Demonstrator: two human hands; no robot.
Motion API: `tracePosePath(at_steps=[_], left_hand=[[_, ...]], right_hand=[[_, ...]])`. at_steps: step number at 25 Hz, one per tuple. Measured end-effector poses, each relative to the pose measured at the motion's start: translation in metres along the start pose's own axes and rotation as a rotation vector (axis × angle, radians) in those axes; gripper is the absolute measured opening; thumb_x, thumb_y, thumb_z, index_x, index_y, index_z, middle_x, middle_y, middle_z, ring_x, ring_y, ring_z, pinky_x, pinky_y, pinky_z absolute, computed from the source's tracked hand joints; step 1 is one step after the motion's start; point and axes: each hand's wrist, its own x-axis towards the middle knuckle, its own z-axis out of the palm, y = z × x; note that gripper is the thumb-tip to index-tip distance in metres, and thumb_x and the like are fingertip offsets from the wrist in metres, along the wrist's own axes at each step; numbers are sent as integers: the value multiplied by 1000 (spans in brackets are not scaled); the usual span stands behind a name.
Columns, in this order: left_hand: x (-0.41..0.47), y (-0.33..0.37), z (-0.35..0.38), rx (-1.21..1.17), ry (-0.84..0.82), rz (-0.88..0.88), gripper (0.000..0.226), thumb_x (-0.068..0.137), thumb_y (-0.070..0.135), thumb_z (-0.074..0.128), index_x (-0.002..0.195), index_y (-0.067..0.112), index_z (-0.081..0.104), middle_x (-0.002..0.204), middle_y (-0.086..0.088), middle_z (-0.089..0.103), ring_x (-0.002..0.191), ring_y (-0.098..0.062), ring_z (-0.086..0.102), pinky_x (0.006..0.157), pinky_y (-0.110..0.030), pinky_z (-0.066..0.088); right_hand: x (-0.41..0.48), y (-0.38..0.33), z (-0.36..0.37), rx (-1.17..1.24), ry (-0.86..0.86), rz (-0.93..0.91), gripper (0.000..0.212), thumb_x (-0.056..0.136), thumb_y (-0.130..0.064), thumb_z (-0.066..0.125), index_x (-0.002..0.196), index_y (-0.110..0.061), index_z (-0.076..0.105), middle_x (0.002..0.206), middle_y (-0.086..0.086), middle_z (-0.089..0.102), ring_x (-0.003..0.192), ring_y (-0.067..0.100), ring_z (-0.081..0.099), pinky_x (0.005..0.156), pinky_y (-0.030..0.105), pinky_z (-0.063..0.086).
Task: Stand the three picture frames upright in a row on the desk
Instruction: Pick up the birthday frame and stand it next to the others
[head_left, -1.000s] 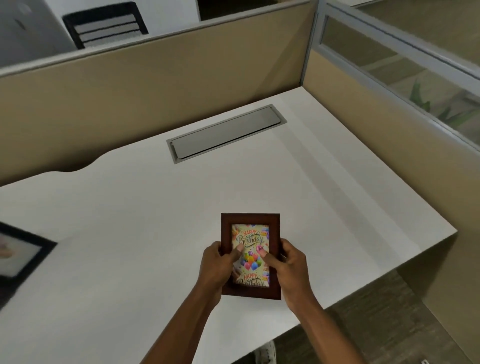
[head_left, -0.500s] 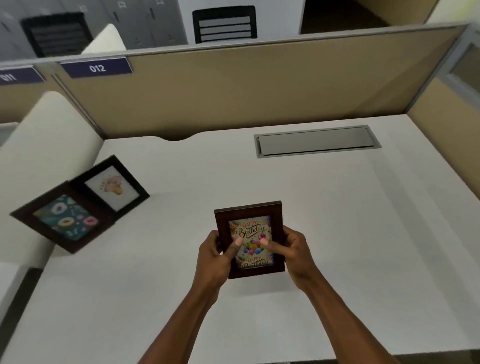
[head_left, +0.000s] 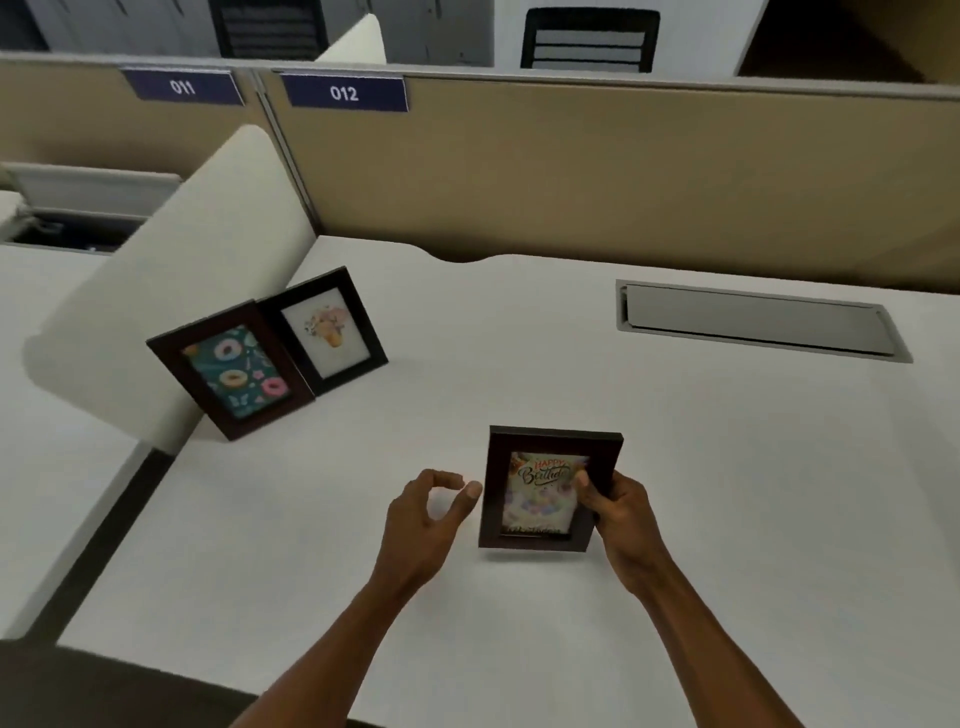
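A dark brown frame with a birthday card (head_left: 540, 493) is held nearly upright just above the white desk (head_left: 727, 493), near its front middle. My right hand (head_left: 615, 512) grips its right edge, thumb on the glass. My left hand (head_left: 428, 512) hovers just left of the frame, fingers curled apart, holding nothing. At the desk's left side two more frames stand side by side, leaning against a cream divider: a brown one with doughnuts (head_left: 234, 371) and a black one with a pale flower picture (head_left: 330, 332).
A cream side divider (head_left: 171, 291) bounds the desk on the left. A tan partition (head_left: 597, 171) with labels 011 and 012 runs along the back. A grey cable hatch (head_left: 758, 322) is set into the desk at back right. A neighbouring desk lies further left.
My left hand has let go of the birthday frame and moved left; only my right hand holds it now. The view swung left, bringing the two leaning frames closer to centre.
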Motion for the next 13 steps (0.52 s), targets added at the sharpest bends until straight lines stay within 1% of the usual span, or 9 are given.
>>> tracePosePath(at_steps=[1, 3, 4, 5, 7, 8, 10, 13], left_hand=[[8, -18, -14, 130, 73, 7, 69, 79, 90, 60, 115, 32, 70, 130, 14, 72, 128, -9, 63, 107, -30, 49], [26, -56, -45, 401, 187, -11, 76, 86, 77, 63, 133, 17, 64, 154, -4, 58, 148, -25, 49, 121, -43, 41], [33, -75, -60, 510, 222, -53, 79, 91, 72, 61, 141, 11, 59, 165, -11, 48, 158, -30, 39, 127, -49, 36], [39, -91, -75, 583, 254, -105, 85, 94, 72, 54, 149, 7, 53, 172, -16, 37, 164, -32, 28, 131, -52, 31], [44, -115, -93, 664, 322, -166, 96, 96, 78, 38, 158, 5, 40, 179, -18, 22, 169, -32, 15, 135, -53, 23], [44, -126, -98, 685, 357, -173, 97, 98, 80, 33, 161, 6, 36, 180, -16, 18, 170, -31, 11, 137, -52, 20], [46, -137, -99, 707, 425, -165, 95, 99, 81, 30, 162, 10, 32, 181, -13, 16, 170, -27, 7, 137, -51, 17], [49, -138, -98, 699, 440, -191, 92, 98, 81, 32, 162, 15, 33, 181, -9, 16, 171, -25, 6, 137, -50, 17]], right_hand=[[7, 1, 1, -6, -5, 2, 33, 89, -33, 72, 116, -15, 79, 120, 8, 84, 113, 26, 79, 87, 31, 66], [23, 3, 3, -25, -24, 4, 32, 88, -33, 72, 115, -16, 80, 121, 7, 84, 114, 24, 79, 87, 30, 66], [32, 4, 4, -32, -38, 6, 31, 88, -33, 73, 113, -17, 82, 121, 8, 83, 114, 24, 79, 86, 30, 66], [42, 5, 6, -39, -58, 7, 31, 88, -34, 73, 112, -18, 83, 121, 8, 83, 114, 24, 79, 86, 30, 66], [61, 6, 8, -40, -95, 4, 31, 88, -34, 73, 113, -20, 85, 123, 8, 83, 114, 23, 79, 86, 29, 66], [72, 8, 11, -46, -111, 3, 30, 89, -33, 73, 113, -19, 85, 123, 9, 83, 115, 23, 79, 86, 29, 66], [101, 9, 21, -66, -135, -8, 28, 91, -29, 71, 112, -18, 85, 123, 9, 83, 115, 24, 79, 86, 29, 66], [150, 4, 45, -95, -202, -14, 25, 93, -26, 67, 108, -20, 86, 118, 5, 84, 111, 20, 80, 83, 28, 66]])
